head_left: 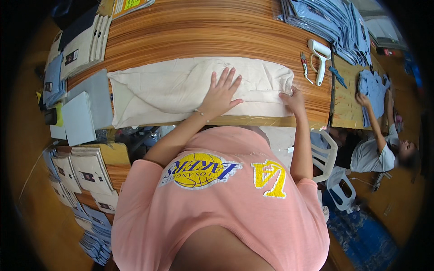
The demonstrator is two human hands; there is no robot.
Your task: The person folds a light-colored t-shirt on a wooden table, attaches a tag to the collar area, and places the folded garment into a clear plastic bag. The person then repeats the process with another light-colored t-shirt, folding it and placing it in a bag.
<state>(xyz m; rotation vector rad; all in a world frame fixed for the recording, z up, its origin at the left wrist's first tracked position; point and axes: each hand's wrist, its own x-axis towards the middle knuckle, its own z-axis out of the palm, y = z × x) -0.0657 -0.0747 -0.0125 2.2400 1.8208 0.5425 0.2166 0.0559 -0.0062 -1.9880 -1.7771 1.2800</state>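
A long cream garment [158, 97] lies across the near part of the wood-grain table [190, 31], folded into a wide strip with creases along it. My left hand [221, 95] rests flat on its middle, fingers spread. At the garment's right end, my right hand [295, 101] has its fingers closed on the cloth edge, thumb pointing inward. Beyond that end lie a white lint roller [320, 72] and a pair of thread snips [304, 65] with reddish handles.
Stacks of packed cream garments [83, 49] stand at the left, near grey and white boards [79, 117]. Bagged blue shirts [316, 20] pile up at the far right. A co-worker [373, 151] handles a blue shirt [371, 90] on the right-hand table, near a white plastic chair [341, 192].
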